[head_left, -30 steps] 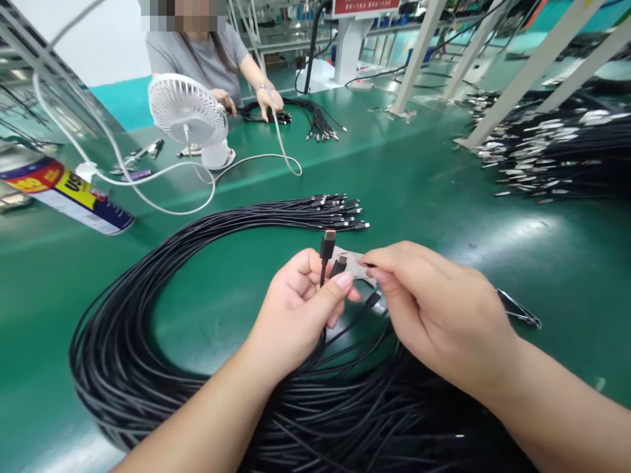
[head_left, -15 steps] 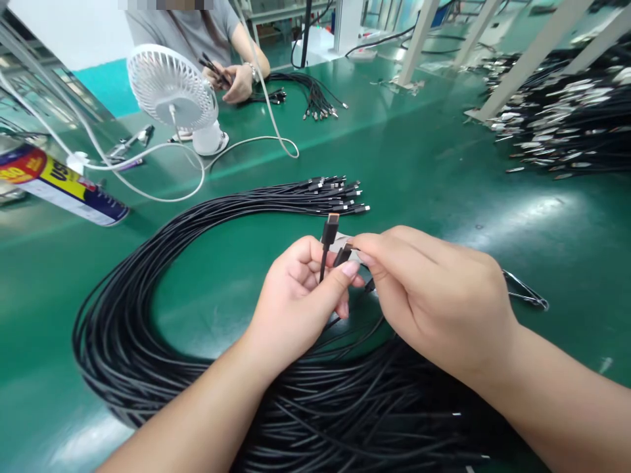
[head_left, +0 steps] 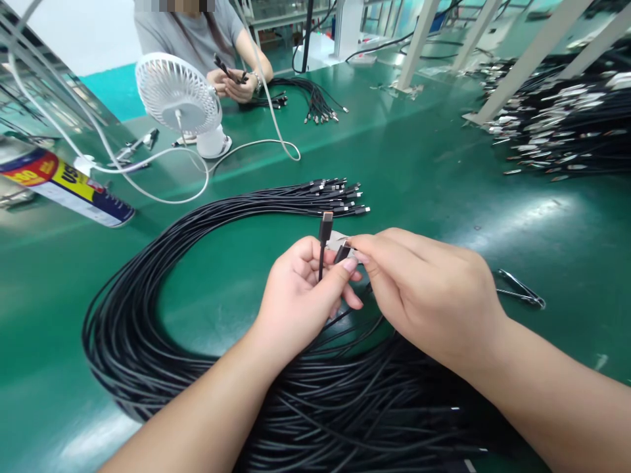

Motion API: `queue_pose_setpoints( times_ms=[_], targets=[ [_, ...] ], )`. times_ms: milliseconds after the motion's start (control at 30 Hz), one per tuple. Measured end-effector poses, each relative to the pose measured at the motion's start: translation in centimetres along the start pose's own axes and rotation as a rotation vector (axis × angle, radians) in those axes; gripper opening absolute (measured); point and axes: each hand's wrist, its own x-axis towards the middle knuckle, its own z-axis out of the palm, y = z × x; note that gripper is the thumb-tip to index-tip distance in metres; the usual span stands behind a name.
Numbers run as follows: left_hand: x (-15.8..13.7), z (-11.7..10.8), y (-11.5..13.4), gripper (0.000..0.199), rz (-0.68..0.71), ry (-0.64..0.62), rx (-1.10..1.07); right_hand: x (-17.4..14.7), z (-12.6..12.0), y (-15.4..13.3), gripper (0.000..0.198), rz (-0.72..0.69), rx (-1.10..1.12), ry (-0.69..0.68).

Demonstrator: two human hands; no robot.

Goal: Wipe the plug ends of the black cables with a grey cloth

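My left hand (head_left: 300, 292) is closed on a black USB cable; its plug (head_left: 325, 226), with an orange-edged metal tip, sticks up above the fingers. A second black plug (head_left: 342, 251) lies between thumb and fingers of the same hand. My right hand (head_left: 438, 286) is pinched at that second plug's metal tip. Whatever sits between the right fingertips is too small to make out. Behind the fingers shows a pale grey scrap (head_left: 338, 240), perhaps cloth. A large bundle of black cables (head_left: 118, 315) curves beneath both hands, its plug ends (head_left: 340, 194) lying just beyond them.
A thin metal wire-like object (head_left: 522, 289) lies right of my right hand. Left are a spray can (head_left: 73, 184), a white fan (head_left: 180, 95) and a white cord (head_left: 172, 200). Across the green table (head_left: 404, 157), a co-worker's hands (head_left: 236, 85) hold black cables. More cables (head_left: 566, 125) are heaped right.
The upright plug has shifted slightly left, and my left fingers have moved a little. Both hands keep their grip. The co-worker's hands have shifted; the whole view has moved slightly.
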Motion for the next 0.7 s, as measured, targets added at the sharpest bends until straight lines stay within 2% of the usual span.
queue_pose_setpoints(
  times_ms=[700],
  targets=[
    [0.03, -0.21, -0.07, 0.029, 0.015, 0.004, 0.042, -0.10, -0.11, 0.24, 0.031, -0.024, -0.022, -0.017]
  ],
)
